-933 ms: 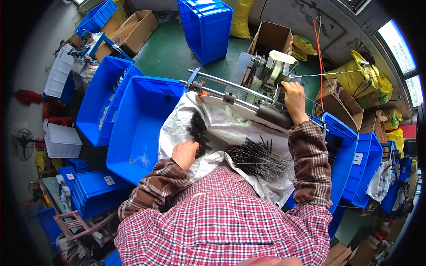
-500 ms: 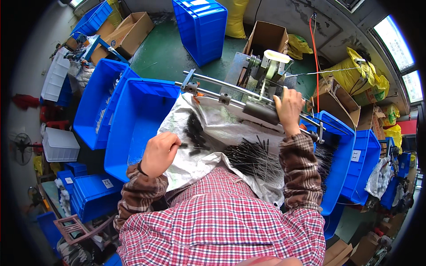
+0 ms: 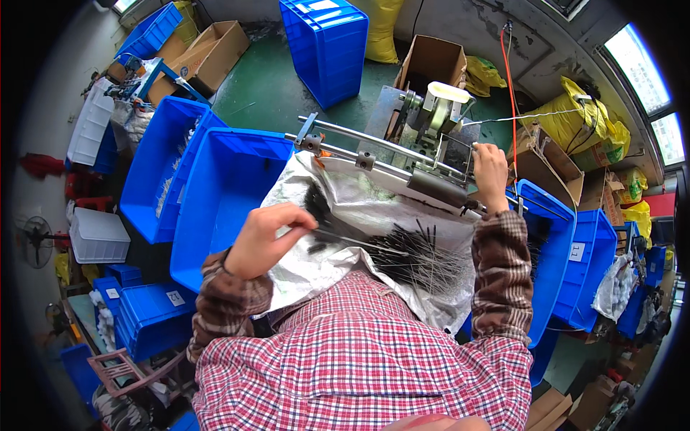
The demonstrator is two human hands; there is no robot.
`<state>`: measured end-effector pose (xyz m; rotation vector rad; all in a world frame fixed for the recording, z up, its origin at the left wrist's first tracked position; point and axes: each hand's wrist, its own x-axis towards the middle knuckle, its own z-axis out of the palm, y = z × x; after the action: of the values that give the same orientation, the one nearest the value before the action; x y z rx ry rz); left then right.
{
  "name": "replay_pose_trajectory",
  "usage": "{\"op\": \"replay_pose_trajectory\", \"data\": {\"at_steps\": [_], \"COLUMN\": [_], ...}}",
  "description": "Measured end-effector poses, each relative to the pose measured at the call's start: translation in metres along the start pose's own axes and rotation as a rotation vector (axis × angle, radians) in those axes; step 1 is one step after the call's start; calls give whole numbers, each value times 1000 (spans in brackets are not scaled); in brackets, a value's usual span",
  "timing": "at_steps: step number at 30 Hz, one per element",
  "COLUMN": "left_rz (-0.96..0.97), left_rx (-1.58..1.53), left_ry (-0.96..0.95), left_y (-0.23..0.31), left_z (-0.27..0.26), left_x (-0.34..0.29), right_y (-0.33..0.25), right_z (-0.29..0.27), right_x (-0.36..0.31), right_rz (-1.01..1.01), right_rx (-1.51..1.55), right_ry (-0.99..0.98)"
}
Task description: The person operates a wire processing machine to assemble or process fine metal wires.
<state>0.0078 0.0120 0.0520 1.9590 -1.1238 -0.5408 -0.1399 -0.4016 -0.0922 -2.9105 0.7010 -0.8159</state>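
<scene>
My left hand point(image 3: 267, 237) hovers over the left part of a white sack spread across my lap. Its thumb and fingers are pinched on a thin wire with a dark end, blurred by motion. My right hand point(image 3: 491, 176) is at the right end of a bench machine point(image 3: 431, 122) with long metal rods and a grey cylinder point(image 3: 437, 188). Its fingers are closed by the rods; what they grip is hidden. On the white sack point(image 3: 287, 276) lies a pile of thin wires with black ends point(image 3: 410, 251). A smaller black bunch point(image 3: 316, 208) lies left of it.
Blue bins point(image 3: 233, 165) stand at my left, and another blue bin point(image 3: 557, 251) at my right. A tall blue crate point(image 3: 327, 54) and a cardboard box point(image 3: 433, 61) are beyond the machine. An orange-red cord point(image 3: 512, 93) hangs behind my right hand.
My right hand has shifted right along the machine, and the grey cylinder has moved right too. My left hand has moved slightly right, with the thin wire now stretching toward the pile.
</scene>
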Motion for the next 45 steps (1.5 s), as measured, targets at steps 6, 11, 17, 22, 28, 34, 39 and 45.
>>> {"op": "replay_pose_trajectory", "data": {"at_steps": [6, 11, 17, 22, 28, 34, 39, 45], "left_rz": [13, 25, -18, -74, -136, -206, -241, -180], "left_rx": [-191, -342, -487, 111, 432, 524, 572, 552], "left_ry": [-76, -76, 65, -47, -145, -229, -259, -172], "left_y": [-5, 6, -13, -80, -113, -122, -116, -125], "left_z": [40, 83, 104, 94, 96, 98, 95, 97], "left_x": [27, 51, 57, 14, -31, -38, -39, -46], "right_y": [-3, -76, -130, -47, -35, -37, -37, -31], "right_z": [-67, -136, -85, 1, 25, 25, 24, 28], "right_x": [-6, -22, -11, 17, 24, 25, 24, 25], "right_rz": [20, -36, -360, -149, -148, -150, -141, -152], "right_rx": [203, 585, 617, 50, -34, -15, -2, 44], "right_ry": [-266, -568, -235, -58, -30, -2, 0, -42]}}
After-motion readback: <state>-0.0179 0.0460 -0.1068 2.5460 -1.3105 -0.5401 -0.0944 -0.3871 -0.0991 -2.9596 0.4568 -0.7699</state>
